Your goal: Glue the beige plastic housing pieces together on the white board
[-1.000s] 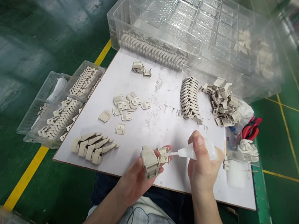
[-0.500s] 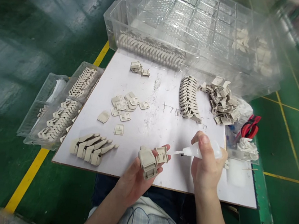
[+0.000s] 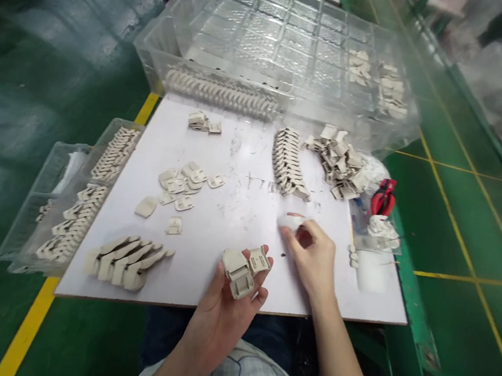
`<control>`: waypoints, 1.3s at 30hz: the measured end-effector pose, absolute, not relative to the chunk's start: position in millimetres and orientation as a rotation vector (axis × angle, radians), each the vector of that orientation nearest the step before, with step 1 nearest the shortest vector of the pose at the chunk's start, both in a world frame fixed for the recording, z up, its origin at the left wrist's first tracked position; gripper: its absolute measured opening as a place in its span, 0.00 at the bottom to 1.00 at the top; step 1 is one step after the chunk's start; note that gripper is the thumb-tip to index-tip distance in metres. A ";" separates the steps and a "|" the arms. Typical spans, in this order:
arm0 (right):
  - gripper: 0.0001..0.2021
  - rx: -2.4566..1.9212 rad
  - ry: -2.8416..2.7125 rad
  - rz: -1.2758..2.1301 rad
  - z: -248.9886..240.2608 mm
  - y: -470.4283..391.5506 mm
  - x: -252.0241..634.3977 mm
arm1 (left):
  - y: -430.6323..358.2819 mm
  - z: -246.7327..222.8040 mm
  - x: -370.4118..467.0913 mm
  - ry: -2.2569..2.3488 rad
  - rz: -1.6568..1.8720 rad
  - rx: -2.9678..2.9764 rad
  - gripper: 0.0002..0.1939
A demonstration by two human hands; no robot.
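In my left hand [image 3: 231, 307] I hold a beige hinged plastic part [image 3: 240, 272], its thin slotted flap folded out to the right over my fingertips. To the right, my right hand [image 3: 313, 256] is low over the white board, thumb and fingers closed around a white squeeze bottle [image 3: 291, 221]. Most of the bottle and its nozzle are hidden or blend into the board. Left of my left hand stands a row of beige assembled parts [image 3: 125, 261]. Small flat beige covers [image 3: 188, 180] lie loosely beyond it, with a single cover [image 3: 174, 225] nearer to me.
Behind the white board [image 3: 245, 163] stand clear compartment trays [image 3: 253, 23]. A row of beige parts [image 3: 288, 162] and a heap of beige pieces [image 3: 343, 163] lie at the back right, near red-handled pliers [image 3: 383, 198]. More filled trays [image 3: 74, 209] are at the left.
My right hand has moved the bottle away from the hinged part, forward and left, down toward the board. My left hand still holds the part. The whole view has shifted.
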State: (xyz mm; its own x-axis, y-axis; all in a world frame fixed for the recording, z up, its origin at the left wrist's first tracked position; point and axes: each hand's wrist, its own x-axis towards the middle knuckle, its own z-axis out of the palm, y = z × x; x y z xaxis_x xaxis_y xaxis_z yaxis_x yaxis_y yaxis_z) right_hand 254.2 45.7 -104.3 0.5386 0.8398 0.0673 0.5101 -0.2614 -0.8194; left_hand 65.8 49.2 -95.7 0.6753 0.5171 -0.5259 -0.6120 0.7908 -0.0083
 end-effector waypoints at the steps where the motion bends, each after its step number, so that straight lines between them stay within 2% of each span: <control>1: 0.17 -1.915 -1.107 0.460 -100.1 40.9 256.9 | 46.0 -98.1 68.9 0.528 0.631 -0.221 0.13; 3: 0.21 -1.888 -1.015 0.252 -89.1 27.0 270.6 | 39.2 -104.6 75.5 0.533 0.617 -0.278 0.13; 7: 0.22 -1.946 -0.659 -0.399 -68.6 -3.6 321.8 | 29.6 -112.3 87.7 0.569 0.603 -0.347 0.12; 11: 0.17 -2.138 -0.826 -0.401 -67.1 -11.7 360.2 | 29.3 -105.6 95.6 0.596 0.572 -0.379 0.12; 17: 0.15 -2.226 -0.882 -0.449 -72.0 -15.9 371.9 | 35.4 -93.2 97.3 0.654 0.590 -0.392 0.15; 19: 0.12 -2.142 -0.794 -0.600 -66.7 -21.5 370.9 | 37.9 -88.5 96.8 0.658 0.576 -0.375 0.15; 22: 0.11 -1.755 -0.543 -0.825 -55.0 -23.1 354.3 | 41.2 -80.1 97.8 0.695 0.572 -0.365 0.15; 25: 0.13 -1.466 -0.481 -0.491 -50.7 -9.6 314.2 | 43.7 -73.1 101.0 0.751 0.580 -0.393 0.16; 28: 0.12 -1.335 -0.580 -0.013 -59.1 9.2 266.1 | 45.3 -70.4 103.5 0.766 0.577 -0.427 0.18; 30: 0.11 -1.290 -0.625 0.183 -68.3 17.4 241.9 | 45.6 -70.8 103.8 0.759 0.580 -0.441 0.18; 39: 0.11 -1.336 -0.698 0.355 -85.5 18.4 225.7 | 46.1 -73.9 103.5 0.752 0.579 -0.438 0.17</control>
